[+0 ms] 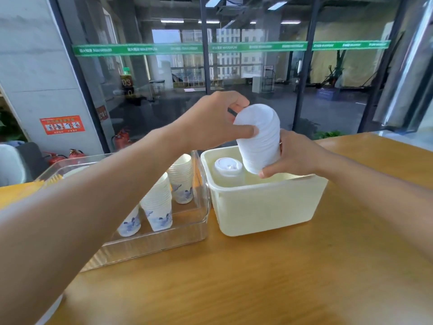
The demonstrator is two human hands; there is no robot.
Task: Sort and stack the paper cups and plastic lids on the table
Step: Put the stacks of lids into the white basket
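Holding a tall stack of white plastic lids (pixel 259 137) over the cream tub (pixel 264 205), the left hand (pixel 215 120) grips its upper part and the right hand (pixel 295 156) its lower end. A shorter lid stack (pixel 228 168) stands inside. Three paper-cup stacks (pixel 159 202) occupy the clear tray (pixel 164 238) nearer the desk's (pixel 257 277) left edge.

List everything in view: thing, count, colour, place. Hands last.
lid stack: one, white, held above the cream bin
second lid stack: one, white, inside the cream bin, left side
cream bin: one, pale yellow, on the table
cup stacks: three visible, white with blue print, in the clear tray
clear tray: one, transparent, left of the bin
table: one, wood
left hand: grips stack's top
right hand: grips stack's bottom
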